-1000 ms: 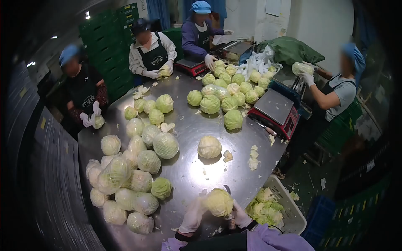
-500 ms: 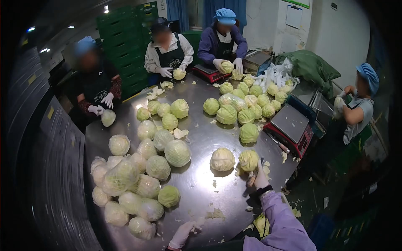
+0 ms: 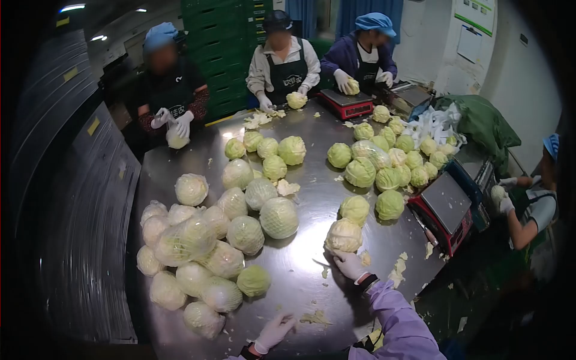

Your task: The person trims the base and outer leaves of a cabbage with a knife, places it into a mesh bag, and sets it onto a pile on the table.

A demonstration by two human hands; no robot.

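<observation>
My right hand (image 3: 351, 265), in a white glove, is closed at the near side of a pale, trimmed cabbage (image 3: 344, 235). A thin knife blade (image 3: 320, 262) shows left of its fingers; the handle is hidden in the grip. Directly behind the pale cabbage stands a greener cabbage (image 3: 354, 209). My left hand (image 3: 277, 330), also gloved, hovers by the table's near edge with fingers apart and nothing in it. Leaf scraps (image 3: 315, 317) lie just right of it. The nearest whole head on that side is an unwrapped green cabbage (image 3: 254, 281).
Wrapped cabbages (image 3: 216, 258) pile up on the left of the metal table (image 3: 294, 255). More loose cabbages (image 3: 387, 179) gather at the back right, beside a red scale (image 3: 447, 207). Another scale (image 3: 345, 103) stands at the far edge. Several co-workers handle cabbages around the table.
My right hand has moved left, from the greener cabbage to the pale one. The greener cabbage now sits farther back, behind the pale one. The view has shifted, and my left hand appears more fully.
</observation>
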